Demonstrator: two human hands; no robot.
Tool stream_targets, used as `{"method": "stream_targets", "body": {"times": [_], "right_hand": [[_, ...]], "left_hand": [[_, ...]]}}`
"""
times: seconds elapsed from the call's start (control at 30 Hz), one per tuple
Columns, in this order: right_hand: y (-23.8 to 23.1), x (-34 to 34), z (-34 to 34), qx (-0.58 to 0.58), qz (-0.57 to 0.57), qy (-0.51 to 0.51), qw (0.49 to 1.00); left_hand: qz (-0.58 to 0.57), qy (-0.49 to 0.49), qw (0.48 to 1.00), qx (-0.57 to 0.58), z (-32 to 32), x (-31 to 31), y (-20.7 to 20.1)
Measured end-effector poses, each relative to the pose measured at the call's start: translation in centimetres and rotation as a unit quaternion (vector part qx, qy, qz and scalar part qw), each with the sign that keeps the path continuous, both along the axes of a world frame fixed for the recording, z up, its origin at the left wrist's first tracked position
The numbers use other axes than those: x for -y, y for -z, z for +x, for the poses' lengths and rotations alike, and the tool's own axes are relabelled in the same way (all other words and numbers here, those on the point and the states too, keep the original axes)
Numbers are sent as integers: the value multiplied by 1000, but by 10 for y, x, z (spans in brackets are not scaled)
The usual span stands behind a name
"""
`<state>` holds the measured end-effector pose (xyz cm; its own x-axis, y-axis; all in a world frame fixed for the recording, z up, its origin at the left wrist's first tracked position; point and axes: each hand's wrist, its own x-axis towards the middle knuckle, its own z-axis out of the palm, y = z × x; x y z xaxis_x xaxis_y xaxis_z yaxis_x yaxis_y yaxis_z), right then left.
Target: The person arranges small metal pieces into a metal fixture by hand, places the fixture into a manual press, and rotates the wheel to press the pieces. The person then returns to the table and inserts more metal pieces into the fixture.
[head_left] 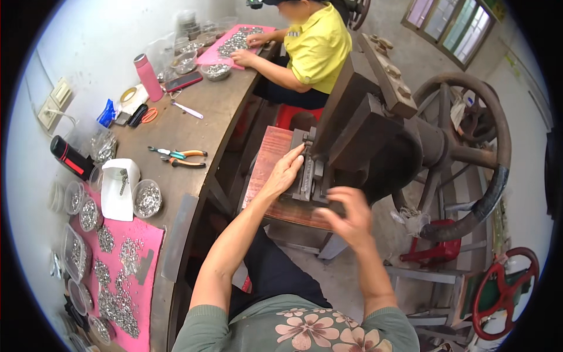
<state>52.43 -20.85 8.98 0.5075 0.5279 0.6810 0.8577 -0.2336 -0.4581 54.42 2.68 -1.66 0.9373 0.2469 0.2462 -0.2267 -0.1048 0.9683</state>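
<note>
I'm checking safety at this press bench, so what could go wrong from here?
1. The left hand rests its fingers on the metal die block right under the press head, so they could get pinched.
2. The right hand is blurred at the block's front edge, and might slip into the same gap.

From my seat the press reads as dark, matt cast metal, its flywheel rough and worn. My left hand rests on the dull steel die block, which sits on a reddish wooden board. The workbench is scuffed brown wood; small shiny metal parts lie on a matt pink mat.
</note>
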Motion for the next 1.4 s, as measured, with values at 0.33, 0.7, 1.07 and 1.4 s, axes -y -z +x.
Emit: {"method": "stream_targets", "body": {"times": [0.33,0.7,1.07,1.4], "right_hand": [[-27,173,23,-70,346,290,889],[-246,189,79,-158,39,248,955],[-185,195,48,-77,170,259,948],[-252,181,78,-152,-16,281,947]], "left_hand": [[231,17,973,14,-71,27,-27],[323,5,946,14,-42,28,-30],[323,15,946,-13,-27,28,-28],[321,19,946,-23,-27,29,-31]]}}
